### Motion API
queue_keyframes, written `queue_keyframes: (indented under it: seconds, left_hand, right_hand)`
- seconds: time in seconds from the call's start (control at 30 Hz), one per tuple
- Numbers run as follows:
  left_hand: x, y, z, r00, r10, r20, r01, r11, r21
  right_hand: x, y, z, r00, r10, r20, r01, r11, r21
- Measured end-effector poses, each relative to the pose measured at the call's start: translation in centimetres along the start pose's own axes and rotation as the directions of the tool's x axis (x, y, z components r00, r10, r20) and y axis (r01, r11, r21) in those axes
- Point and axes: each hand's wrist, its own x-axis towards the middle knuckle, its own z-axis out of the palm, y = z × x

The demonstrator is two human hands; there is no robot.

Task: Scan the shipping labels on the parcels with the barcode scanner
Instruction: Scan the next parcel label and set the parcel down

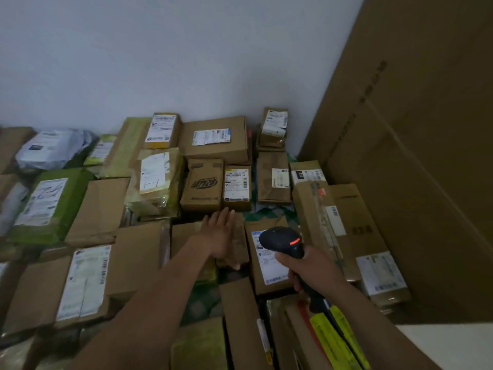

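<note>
Clenching black plastic barcode scanner [282, 240] in right hand [312, 268]; left hand [220, 236] released flat, perhaps touching small brown cardboard parcel [242, 244].

Single head-worn view looks forward and down, seemingly close over blurry parcels [214, 138]

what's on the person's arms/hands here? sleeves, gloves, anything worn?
Nothing worn that shows. The left hand and right hand have no gloves. The left forearm and right forearm are uncovered down to the frame edge, with no sleeve cuff in view. No watch, band or ring is visible, though the picture is dim and soft.
</note>
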Motion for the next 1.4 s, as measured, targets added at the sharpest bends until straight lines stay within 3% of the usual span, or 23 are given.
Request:
queue_keyframes:
  seconds: [0.2, 0.43, 0.57, 0.7, 0.8, 0.9, 1.07, 1.2, 1.23, 1.33, 1.4]
  left_hand:
    - [-1.2, 0.4, 0.7, 0.996, 0.035, -0.082, -0.031, 0.998, 0.059]
    - [-7.0, 0.3, -1.6, 0.959, -0.02, -0.281, -0.034, 0.982, -0.187]
    - [-11.4, 1.6, -3.2, 0.909, -0.099, -0.405, -0.1, 0.891, -0.444]
    - [-14.2, 5.7, -3.6, 0.886, -0.084, -0.457, -0.25, 0.742, -0.622]
    - [-15.3, 8.0, -3.4, 0.903, -0.065, -0.424, -0.289, 0.64, -0.712]
    - [-16.5, 10.1, -2.9, 0.924, -0.034, -0.38, -0.308, 0.521, -0.796]
    - [-17.9, 12.3, -2.5, 0.89, -0.23, -0.394, -0.33, 0.272, -0.904]
    - [-18.2, 13.0, -2.2, 0.877, -0.295, -0.379, -0.425, -0.105, -0.899]
    - [-18.4, 13.4, -2.1, 0.873, -0.307, -0.379, -0.428, -0.108, -0.897]
    - [-18.3, 14.5, -1.8, 0.8, -0.397, -0.45, -0.407, 0.192, -0.893]
    - [-18.1, 15.0, -1.6, 0.772, -0.423, -0.475, -0.39, 0.276, -0.879]
  right_hand:
    - [-0.3, -0.3, -0.4, 1.0, -0.006, 0.008, 0.006, 0.999, 0.044]
    - [-2.2, -1.1, -3.0, 0.997, -0.059, 0.047, 0.041, 0.949, 0.311]
    - [-3.4, -1.5, -4.2, 0.997, -0.049, 0.065, 0.012, 0.88, 0.474]
    - [-4.6, -1.7, -5.5, 0.99, 0.002, 0.139, -0.092, 0.761, 0.643]
    - [-5.5, -1.7, -6.0, 0.99, -0.035, 0.138, -0.081, 0.662, 0.745]
    - [-6.3, -1.6, -6.2, 0.993, -0.096, 0.064, 0.013, 0.644, 0.765]
    - [-7.7, -1.6, -6.2, 0.982, -0.188, 0.0, 0.125, 0.65, 0.75]
    - [-8.4, -1.5, -6.4, 0.979, -0.204, -0.01, 0.139, 0.628, 0.766]
    - [-8.6, -1.5, -6.4, 0.979, -0.205, -0.003, 0.132, 0.622, 0.772]
    - [-9.1, -1.3, -6.7, 0.979, -0.201, -0.032, 0.154, 0.63, 0.761]
    - [-9.4, -1.2, -6.8, 0.977, -0.209, -0.054, 0.177, 0.635, 0.752]
